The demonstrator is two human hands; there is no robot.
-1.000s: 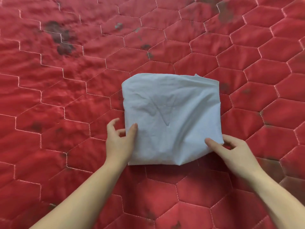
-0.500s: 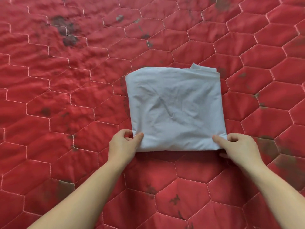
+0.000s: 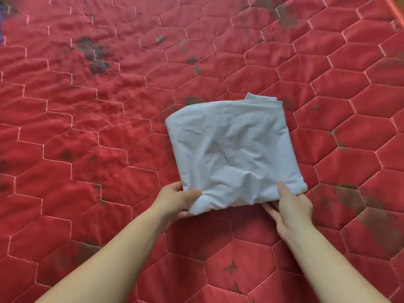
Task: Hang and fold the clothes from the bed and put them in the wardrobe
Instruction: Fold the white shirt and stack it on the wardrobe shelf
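Observation:
A pale blue folded garment (image 3: 234,147) lies as a rough square on the red quilted bed (image 3: 87,127), right of the middle. My left hand (image 3: 177,202) grips its near left corner, thumb on top and fingers underneath. My right hand (image 3: 290,204) holds the near right edge, thumb pressed on the cloth and fingers slid under it. The near edge is bunched and lifted a little off the quilt. A folded layer pokes out at the far right corner.
The red quilt with hexagon stitching and dark stains fills the whole view. A strip of the bed's edge (image 3: 393,3) shows at the top right corner. No wardrobe or other clothes are in sight.
Both hands have slid under the garment's near edge and gripped it, and that edge has risen and bunched. The view has shifted, so the garment now sits further right.

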